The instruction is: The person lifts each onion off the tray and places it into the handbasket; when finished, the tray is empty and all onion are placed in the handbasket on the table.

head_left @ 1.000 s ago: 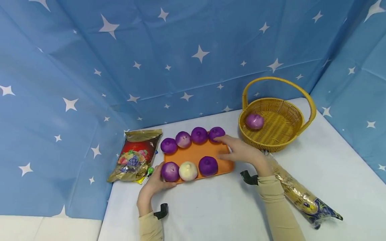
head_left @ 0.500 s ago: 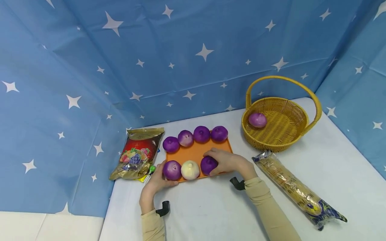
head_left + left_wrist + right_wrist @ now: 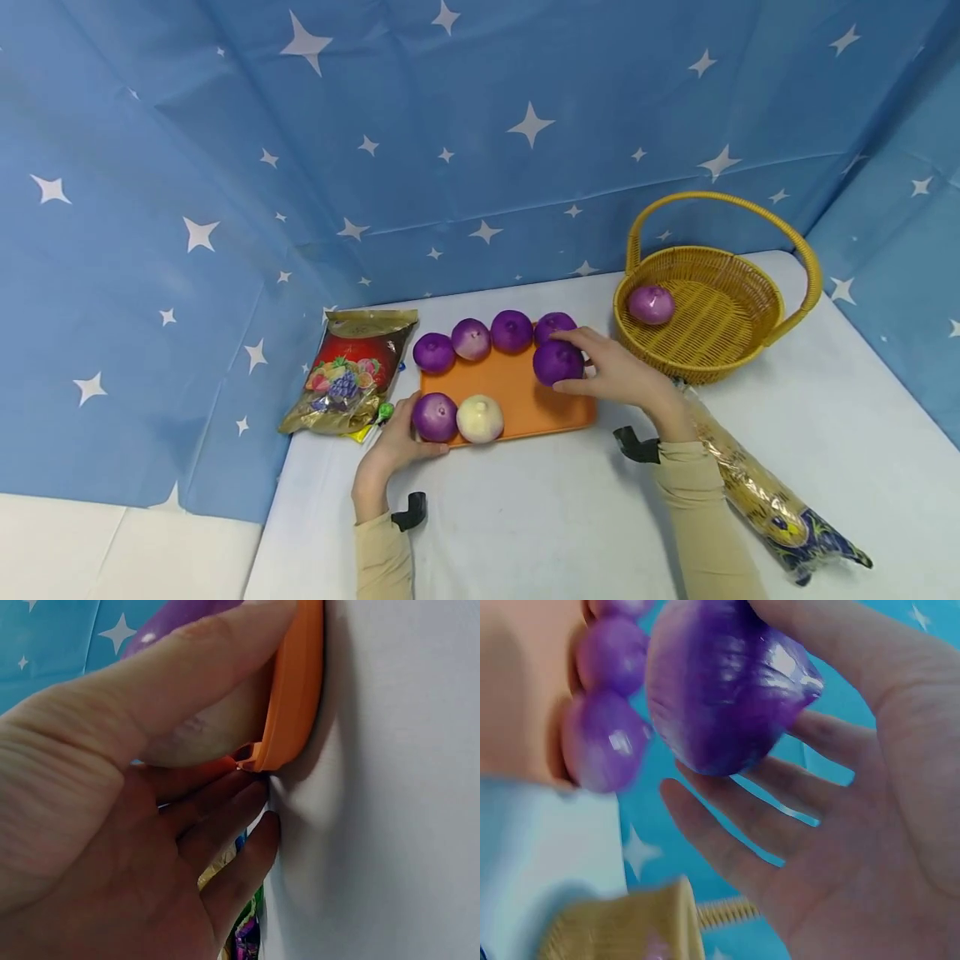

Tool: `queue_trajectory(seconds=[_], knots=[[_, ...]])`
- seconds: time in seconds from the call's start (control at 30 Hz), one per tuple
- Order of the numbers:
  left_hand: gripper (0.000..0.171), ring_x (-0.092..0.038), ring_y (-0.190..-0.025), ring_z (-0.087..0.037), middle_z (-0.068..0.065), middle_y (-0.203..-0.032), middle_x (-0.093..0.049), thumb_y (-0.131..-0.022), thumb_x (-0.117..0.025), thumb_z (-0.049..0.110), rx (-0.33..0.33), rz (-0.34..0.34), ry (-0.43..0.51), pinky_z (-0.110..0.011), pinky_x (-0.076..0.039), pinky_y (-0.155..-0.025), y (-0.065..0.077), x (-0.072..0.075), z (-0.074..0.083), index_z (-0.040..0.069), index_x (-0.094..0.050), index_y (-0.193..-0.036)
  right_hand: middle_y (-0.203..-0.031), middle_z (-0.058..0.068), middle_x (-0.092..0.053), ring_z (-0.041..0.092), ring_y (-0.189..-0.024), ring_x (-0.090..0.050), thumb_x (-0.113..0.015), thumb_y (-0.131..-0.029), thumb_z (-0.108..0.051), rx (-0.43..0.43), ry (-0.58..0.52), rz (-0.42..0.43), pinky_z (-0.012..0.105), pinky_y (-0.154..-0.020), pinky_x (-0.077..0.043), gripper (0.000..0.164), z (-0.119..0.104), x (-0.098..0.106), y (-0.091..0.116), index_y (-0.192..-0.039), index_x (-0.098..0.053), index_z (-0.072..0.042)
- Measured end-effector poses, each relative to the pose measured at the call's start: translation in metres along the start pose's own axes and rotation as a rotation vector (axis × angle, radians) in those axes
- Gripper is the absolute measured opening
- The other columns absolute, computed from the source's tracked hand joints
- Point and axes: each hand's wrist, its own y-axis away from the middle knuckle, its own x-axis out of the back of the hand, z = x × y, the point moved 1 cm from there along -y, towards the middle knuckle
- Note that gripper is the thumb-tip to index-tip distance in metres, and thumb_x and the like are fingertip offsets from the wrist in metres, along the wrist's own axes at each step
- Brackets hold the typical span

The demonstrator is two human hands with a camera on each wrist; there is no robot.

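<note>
In the head view my right hand (image 3: pixel 630 375) holds a dark purple onion (image 3: pixel 557 362), pinched between thumb and fingers, above the right part of an orange tray (image 3: pixel 506 383). The right wrist view shows this onion (image 3: pixel 720 690) close up, its pointed tip toward the palm. My left hand (image 3: pixel 395 447) grips the tray's near left corner, thumb along the front edge and fingers at the side. A purple-and-white onion (image 3: pixel 435 417) and a pale onion (image 3: pixel 480 418) sit along the tray's front. Several purple onions (image 3: pixel 512 332) line its back edge.
A yellow wicker basket (image 3: pixel 738 354) with a tall handle stands at the right back, one purple onion (image 3: pixel 651 305) inside. A long clear-wrapped package (image 3: pixel 757 492) lies before it. Left of the tray lies a red and gold bag (image 3: pixel 348 371). A blue star-patterned cloth (image 3: pixel 450 192) hangs behind.
My right hand reached down to the dark purple onion at the tray's front right, took hold of it and lifted it up and to the right. The left hand stays at the tray corner.
</note>
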Motion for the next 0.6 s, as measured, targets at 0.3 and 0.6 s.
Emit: queue_trajectory(seconds=[0.3,0.6], knots=[[0.111,-0.031,-0.136,-0.028,-0.005,-0.148,-0.030,-0.062,-0.088,0.038,-0.016,-0.002,0.016,-0.053,-0.028,-0.108,-0.003,-0.002,-0.005,0.015,-0.024,-0.150,-0.137,0.008,-0.043,0.032,-0.117,-0.047,-0.073,-0.077,-0.049,-0.159,0.007,0.326,0.058,-0.092,-0.043,0.080,0.035,0.054,0.038,-0.143,-0.037,-0.024],[0.105,-0.028,-0.135,-0.034,-0.007,-0.149,-0.029,-0.061,-0.086,0.045,-0.056,0.012,-0.025,-0.058,-0.028,-0.106,-0.002,-0.002,-0.007,0.013,-0.033,-0.146,-0.141,0.027,-0.033,0.050,-0.121,-0.037,-0.064,-0.083,-0.055,-0.405,0.101,0.402,0.070,-0.093,-0.033,0.089,0.076,0.078,0.076,-0.149,-0.024,-0.009]])
